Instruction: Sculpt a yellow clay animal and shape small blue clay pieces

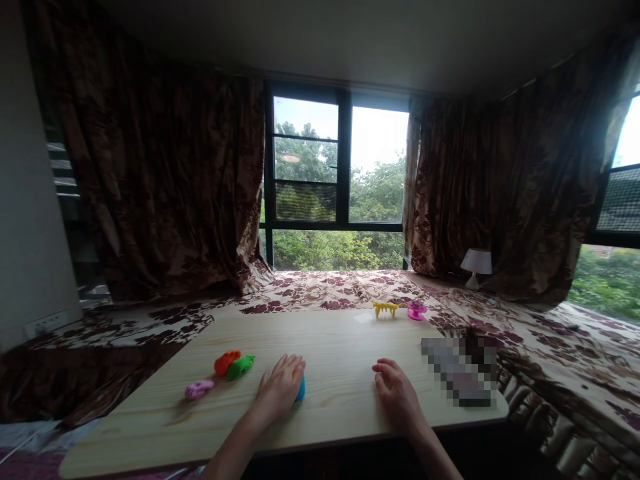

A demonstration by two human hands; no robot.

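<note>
My left hand [283, 381] rests palm down over a smooth blue object [301, 389] on the tabletop, its fingers curved over it. Only the right edge of the blue object shows; its kind cannot be told. To the left of that hand lie a small orange toy-like piece [226, 363], a green one [241, 367] touching it, and a pink one [199, 389] nearer to me. My right hand [395, 387] is over the right half of the table, fingers apart and slightly bent, with nothing in them.
On the pale wooden table [330, 427], a yellow legged toy [385, 309] and a magenta stand-like toy [417, 310] are at the far edge. A blurred-out dark item [457, 373] lies at the right. Behind are a flowered cover [325, 290], a small lamp [477, 262] and curtains.
</note>
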